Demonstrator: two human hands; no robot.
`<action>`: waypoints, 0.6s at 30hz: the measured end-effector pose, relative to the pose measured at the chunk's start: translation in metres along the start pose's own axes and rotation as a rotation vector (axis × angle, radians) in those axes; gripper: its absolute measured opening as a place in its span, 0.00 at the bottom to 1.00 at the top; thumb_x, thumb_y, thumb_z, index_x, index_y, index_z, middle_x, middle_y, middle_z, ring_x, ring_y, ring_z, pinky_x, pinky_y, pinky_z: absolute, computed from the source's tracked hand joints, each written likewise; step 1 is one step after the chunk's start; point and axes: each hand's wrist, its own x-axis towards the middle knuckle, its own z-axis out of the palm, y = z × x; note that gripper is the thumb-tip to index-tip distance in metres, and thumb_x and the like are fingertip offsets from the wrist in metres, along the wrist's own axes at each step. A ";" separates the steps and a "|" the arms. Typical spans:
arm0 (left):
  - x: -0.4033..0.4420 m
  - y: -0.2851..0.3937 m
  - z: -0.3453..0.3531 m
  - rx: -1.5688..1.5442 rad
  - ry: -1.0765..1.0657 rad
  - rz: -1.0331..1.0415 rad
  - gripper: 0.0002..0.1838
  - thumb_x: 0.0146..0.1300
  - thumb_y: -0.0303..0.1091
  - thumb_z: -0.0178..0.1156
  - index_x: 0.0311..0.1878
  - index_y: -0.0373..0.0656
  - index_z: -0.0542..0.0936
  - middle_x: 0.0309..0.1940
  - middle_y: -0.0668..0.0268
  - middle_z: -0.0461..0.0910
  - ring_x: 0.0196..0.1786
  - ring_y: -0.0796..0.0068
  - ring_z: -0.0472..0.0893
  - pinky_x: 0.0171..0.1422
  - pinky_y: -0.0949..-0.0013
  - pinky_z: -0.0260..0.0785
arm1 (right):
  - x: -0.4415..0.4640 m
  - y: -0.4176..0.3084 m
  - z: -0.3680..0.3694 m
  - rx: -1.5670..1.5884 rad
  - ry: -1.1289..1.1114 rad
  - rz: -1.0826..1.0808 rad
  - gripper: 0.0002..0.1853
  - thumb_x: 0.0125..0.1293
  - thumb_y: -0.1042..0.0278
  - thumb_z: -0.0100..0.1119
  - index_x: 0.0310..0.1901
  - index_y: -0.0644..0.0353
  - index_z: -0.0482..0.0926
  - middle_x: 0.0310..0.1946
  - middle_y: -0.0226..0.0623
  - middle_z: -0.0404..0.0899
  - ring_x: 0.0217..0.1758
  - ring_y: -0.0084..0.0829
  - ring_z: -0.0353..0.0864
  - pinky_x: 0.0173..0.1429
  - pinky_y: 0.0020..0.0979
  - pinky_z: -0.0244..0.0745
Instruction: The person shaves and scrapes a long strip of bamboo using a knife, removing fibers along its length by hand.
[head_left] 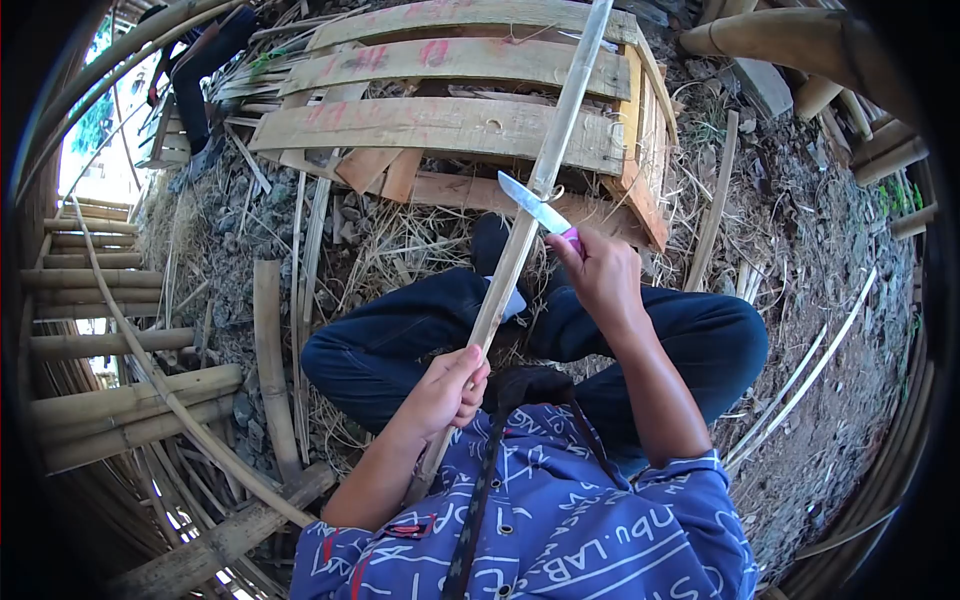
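A long, pale bamboo strip (565, 115) runs from beside my body up past the far edge of a slatted wooden crate. My left hand (452, 390) is closed around its lower part, near my lap. In my right hand (598, 275) is a knife (535, 204) with a pink-purple handle, the fingers wrapped round it. The blade lies across the strip, touching it or just above it, its tip to the upper left. A small curl of shaving shows beside the blade. The strip's lowest end is hidden by my arm and shirt.
The slatted wooden crate (440, 125) stands just beyond my feet. Bamboo poles (120, 400) are stacked at the left, and thick bamboo (800, 40) juts in at the upper right. Shavings and loose strips litter the soil. Another person's leg (192, 95) shows at the upper left.
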 end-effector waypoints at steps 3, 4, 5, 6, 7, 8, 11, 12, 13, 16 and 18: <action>0.002 0.004 0.003 -0.010 -0.036 -0.022 0.22 0.72 0.54 0.41 0.27 0.48 0.62 0.13 0.78 0.52 0.12 0.90 0.50 0.13 0.81 0.40 | -0.001 0.007 -0.004 -0.098 0.154 -0.073 0.23 0.64 0.45 0.56 0.26 0.60 0.77 0.16 0.44 0.75 0.21 0.49 0.76 0.26 0.42 0.69; 0.000 -0.001 0.001 -0.019 -0.036 -0.019 0.22 0.72 0.54 0.41 0.27 0.48 0.62 0.13 0.78 0.52 0.12 0.90 0.50 0.13 0.81 0.40 | 0.007 0.015 -0.012 0.064 0.264 0.073 0.22 0.65 0.48 0.55 0.26 0.61 0.77 0.16 0.44 0.75 0.19 0.45 0.75 0.25 0.41 0.68; -0.004 -0.009 -0.004 -0.011 -0.054 -0.047 0.22 0.72 0.54 0.42 0.27 0.48 0.62 0.13 0.78 0.52 0.12 0.89 0.50 0.13 0.81 0.40 | 0.017 0.025 -0.026 0.228 0.374 0.218 0.20 0.66 0.51 0.55 0.26 0.61 0.77 0.15 0.44 0.75 0.17 0.41 0.75 0.24 0.39 0.67; -0.006 -0.011 -0.008 0.001 -0.072 -0.072 0.23 0.72 0.55 0.42 0.26 0.48 0.62 0.13 0.78 0.53 0.12 0.89 0.50 0.13 0.81 0.40 | 0.023 0.038 -0.045 0.091 0.415 0.225 0.20 0.67 0.54 0.54 0.27 0.63 0.78 0.15 0.42 0.74 0.17 0.34 0.72 0.24 0.36 0.65; -0.008 -0.006 -0.010 0.005 -0.070 -0.065 0.23 0.72 0.55 0.42 0.26 0.48 0.62 0.13 0.78 0.53 0.12 0.89 0.50 0.13 0.81 0.40 | 0.029 0.044 -0.061 -0.041 0.461 0.236 0.19 0.69 0.57 0.52 0.27 0.64 0.79 0.14 0.39 0.74 0.16 0.26 0.70 0.23 0.33 0.63; -0.013 -0.002 -0.011 0.024 -0.025 -0.074 0.23 0.71 0.55 0.42 0.26 0.49 0.62 0.13 0.78 0.53 0.12 0.89 0.50 0.13 0.81 0.41 | 0.027 0.031 -0.068 -0.040 0.459 0.238 0.19 0.69 0.57 0.52 0.27 0.64 0.79 0.14 0.39 0.74 0.16 0.26 0.70 0.23 0.33 0.63; -0.010 0.001 -0.014 0.021 0.032 -0.044 0.23 0.72 0.56 0.41 0.26 0.49 0.62 0.13 0.78 0.53 0.12 0.89 0.50 0.13 0.81 0.40 | 0.001 0.004 -0.057 0.541 -0.047 0.231 0.24 0.72 0.57 0.48 0.20 0.64 0.69 0.15 0.22 0.60 0.21 0.15 0.56 0.23 0.27 0.51; -0.009 0.001 -0.012 -0.002 0.029 -0.037 0.23 0.72 0.55 0.40 0.26 0.49 0.62 0.13 0.78 0.52 0.12 0.89 0.50 0.13 0.81 0.40 | -0.005 0.001 -0.047 0.673 -0.172 0.295 0.25 0.72 0.56 0.47 0.19 0.61 0.64 0.15 0.20 0.57 0.21 0.16 0.53 0.23 0.28 0.48; -0.008 0.001 -0.010 -0.022 0.026 -0.030 0.23 0.72 0.55 0.40 0.26 0.49 0.62 0.13 0.78 0.52 0.12 0.89 0.49 0.13 0.81 0.40 | -0.010 0.000 -0.039 0.681 -0.313 0.267 0.24 0.74 0.55 0.43 0.18 0.54 0.63 0.16 0.16 0.56 0.20 0.12 0.51 0.23 0.22 0.45; -0.007 0.000 -0.007 0.011 0.007 -0.030 0.23 0.73 0.55 0.39 0.26 0.49 0.62 0.13 0.78 0.52 0.12 0.89 0.49 0.13 0.80 0.40 | -0.013 -0.002 -0.013 0.659 -0.432 0.179 0.26 0.72 0.53 0.46 0.19 0.61 0.67 0.13 0.26 0.58 0.19 0.18 0.55 0.24 0.29 0.53; -0.007 -0.003 -0.004 0.037 0.006 -0.037 0.23 0.73 0.54 0.39 0.26 0.49 0.62 0.13 0.78 0.52 0.12 0.89 0.49 0.13 0.80 0.40 | -0.005 -0.004 -0.008 0.483 -0.341 0.161 0.25 0.70 0.51 0.50 0.23 0.64 0.76 0.13 0.40 0.65 0.18 0.28 0.63 0.26 0.36 0.62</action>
